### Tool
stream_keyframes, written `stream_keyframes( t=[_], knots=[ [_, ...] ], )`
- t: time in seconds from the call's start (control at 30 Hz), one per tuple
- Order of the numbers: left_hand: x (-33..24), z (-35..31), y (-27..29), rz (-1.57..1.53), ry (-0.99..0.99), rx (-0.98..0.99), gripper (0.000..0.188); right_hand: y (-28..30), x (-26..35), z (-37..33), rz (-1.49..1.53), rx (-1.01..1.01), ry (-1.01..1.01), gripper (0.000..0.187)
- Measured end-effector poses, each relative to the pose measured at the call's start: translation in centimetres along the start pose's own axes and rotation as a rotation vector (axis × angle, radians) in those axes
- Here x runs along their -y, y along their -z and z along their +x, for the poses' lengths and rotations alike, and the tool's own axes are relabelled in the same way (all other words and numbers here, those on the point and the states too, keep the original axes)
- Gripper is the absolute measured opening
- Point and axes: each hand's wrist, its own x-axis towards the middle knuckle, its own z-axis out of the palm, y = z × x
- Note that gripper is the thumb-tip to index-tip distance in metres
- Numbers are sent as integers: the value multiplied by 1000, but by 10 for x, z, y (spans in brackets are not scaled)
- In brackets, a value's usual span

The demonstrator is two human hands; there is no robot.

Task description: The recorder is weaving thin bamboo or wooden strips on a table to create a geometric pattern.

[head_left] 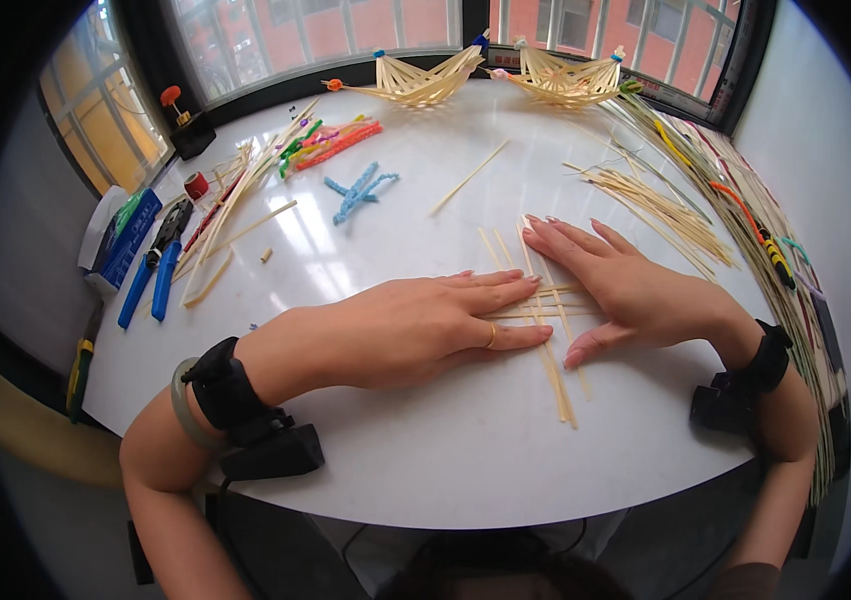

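My left hand lies flat with its fingers stretched over the left part of a small lattice of thin bamboo strips. From the other side my right hand presses on the lattice, thumb and fingers spread apart. Lengthwise strips cross several crosswise ones between the two hands; my palms and fingers hide some of the crossings. A ring sits on one left finger. Both wrists carry black strapped devices.
Two woven boat-shaped baskets stand by the window. Loose strips lie at right beside long stalks. Blue pipe cleaners, coloured ones, blue-handled pliers and a blue-and-white box are at left.
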Motion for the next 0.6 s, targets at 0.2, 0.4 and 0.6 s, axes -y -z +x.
stream_keyframes(
  t=[0.2,0.4,0.6],
  knots=[
    [-3,-2,2,24,33,24,46,-9,12,-3,-12,-82,-26,115],
    [0,1,-1,-3,23,8,47,6,-5,-6,-45,31,-21,115],
    [2,-1,-1,-33,-30,-2,53,3,3,-6,50,32,-26,116]
  ],
)
